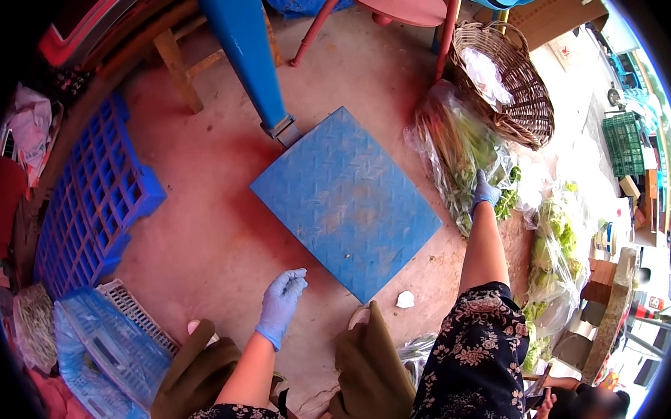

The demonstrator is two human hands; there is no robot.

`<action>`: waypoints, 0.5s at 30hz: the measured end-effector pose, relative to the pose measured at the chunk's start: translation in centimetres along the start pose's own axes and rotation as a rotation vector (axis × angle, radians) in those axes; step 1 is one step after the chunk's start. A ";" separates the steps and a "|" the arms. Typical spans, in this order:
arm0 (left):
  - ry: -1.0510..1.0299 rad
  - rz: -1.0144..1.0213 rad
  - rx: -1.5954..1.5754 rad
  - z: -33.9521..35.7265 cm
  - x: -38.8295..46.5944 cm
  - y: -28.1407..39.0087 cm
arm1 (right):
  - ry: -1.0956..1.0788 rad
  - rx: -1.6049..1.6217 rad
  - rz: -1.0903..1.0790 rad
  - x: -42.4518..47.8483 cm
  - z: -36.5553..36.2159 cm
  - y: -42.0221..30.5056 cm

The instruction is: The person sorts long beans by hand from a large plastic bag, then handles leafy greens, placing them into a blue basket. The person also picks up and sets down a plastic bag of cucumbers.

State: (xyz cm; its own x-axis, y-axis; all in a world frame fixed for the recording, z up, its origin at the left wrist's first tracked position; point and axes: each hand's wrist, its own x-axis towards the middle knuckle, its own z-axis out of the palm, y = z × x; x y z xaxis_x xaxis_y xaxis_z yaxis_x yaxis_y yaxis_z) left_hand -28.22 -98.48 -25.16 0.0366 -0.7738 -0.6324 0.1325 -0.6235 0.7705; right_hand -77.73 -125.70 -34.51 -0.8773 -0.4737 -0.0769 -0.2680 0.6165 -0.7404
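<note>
My left hand (282, 301), in a pale blue disposable glove, hovers over the floor near the close corner of a blue steel platform scale (344, 204). Its fingers are curled together with nothing visible in them. My right hand (485, 192), gloved the same way, reaches out to the right onto a clear plastic bag of leafy vegetables (456, 139). It touches the bag near some curly green leaves (507, 197); whether the fingers grip it is hard to make out. The scale's diamond-patterned plate carries dirt smudges.
A blue post (252, 54) rises from the scale's far side. On the left are a blue plastic pallet (94, 199) and a blue plastic bag (113, 351). To the right stand a wicker basket (529, 89) and bagged lettuce (558, 242). Another person (576, 414) is at lower right.
</note>
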 end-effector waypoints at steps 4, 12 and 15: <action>0.144 0.006 -0.009 -3.7 -0.8 -1.8 | -0.209 0.308 0.315 -7.8 2.0 -1.8; 0.016 -0.022 0.010 -1.5 -0.7 -1.3 | -0.305 0.366 0.101 -3.8 -2.7 -2.3; -0.013 0.066 0.029 -1.3 -1.8 -0.6 | -0.203 0.578 -0.122 -4.1 -5.5 -8.1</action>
State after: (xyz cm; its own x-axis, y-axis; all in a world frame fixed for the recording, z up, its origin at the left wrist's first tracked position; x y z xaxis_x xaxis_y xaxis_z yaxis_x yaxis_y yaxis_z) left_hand -27.03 -96.58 -24.56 0.0311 -0.8144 -0.5795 0.1018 -0.5742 0.8124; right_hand -74.20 -125.32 -24.48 -0.7453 -0.6647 -0.0525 -0.0528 0.1373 -0.9891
